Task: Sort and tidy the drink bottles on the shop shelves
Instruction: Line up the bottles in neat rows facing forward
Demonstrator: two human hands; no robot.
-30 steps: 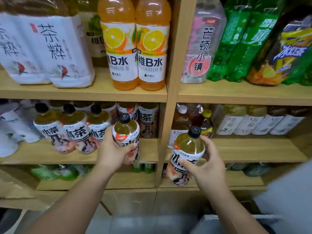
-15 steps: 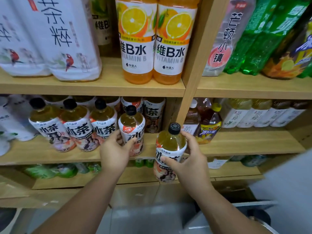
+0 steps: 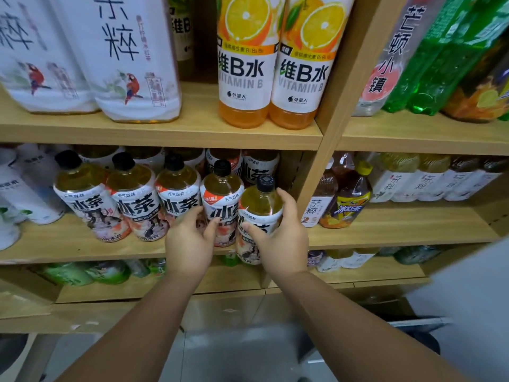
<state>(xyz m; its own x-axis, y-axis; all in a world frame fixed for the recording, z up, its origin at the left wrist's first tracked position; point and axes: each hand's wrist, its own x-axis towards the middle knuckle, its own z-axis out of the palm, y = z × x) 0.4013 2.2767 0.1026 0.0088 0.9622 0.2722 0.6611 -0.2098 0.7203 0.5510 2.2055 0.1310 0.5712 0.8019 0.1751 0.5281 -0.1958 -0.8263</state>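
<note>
— Right hand [image 3: 281, 238]?
— Clamped round a tea bottle [image 3: 260, 213], black cap up, held at the front edge of the middle shelf [image 3: 82, 249], its base hanging below the edge, just right of the row.
— Left hand [image 3: 190, 244]?
— Fingers wrapped on the row's end bottle [image 3: 221, 199], upright on the shelf, touching the held one.
— Rest of the row?
— Three more tea bottles [image 3: 132, 197] standing to the left. Two orange bottles [image 3: 271, 64] on the shelf above.
</note>
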